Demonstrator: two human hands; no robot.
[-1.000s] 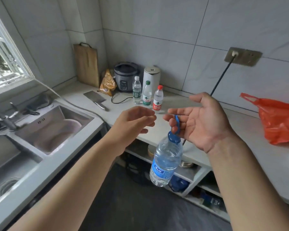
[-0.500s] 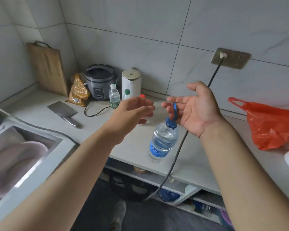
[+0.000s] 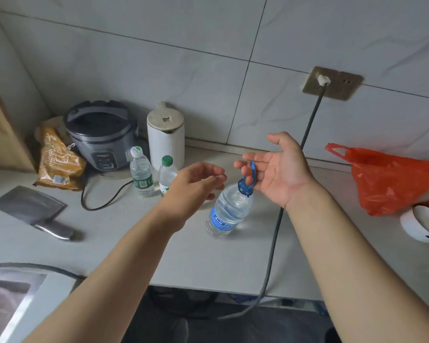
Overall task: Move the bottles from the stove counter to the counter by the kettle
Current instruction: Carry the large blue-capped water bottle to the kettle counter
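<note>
Hanging from my right hand (image 3: 280,174), fingers hooked through its blue loop (image 3: 252,173): full bottle (image 3: 227,211), heavy, probably swinging; left hand (image 3: 196,186) open, empty.

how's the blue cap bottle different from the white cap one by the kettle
The blue-capped bottle is bigger, wears a blue label and hangs by a blue loop from the right hand, its base at or just above the counter. The white-capped bottle is slimmer, green-labelled and stands free beside the kettle. Both are clear plastic and capped.

rice cooker (image 3: 99,134), cleaver (image 3: 32,211), snack bag (image 3: 57,162), red bag (image 3: 391,179)
</note>
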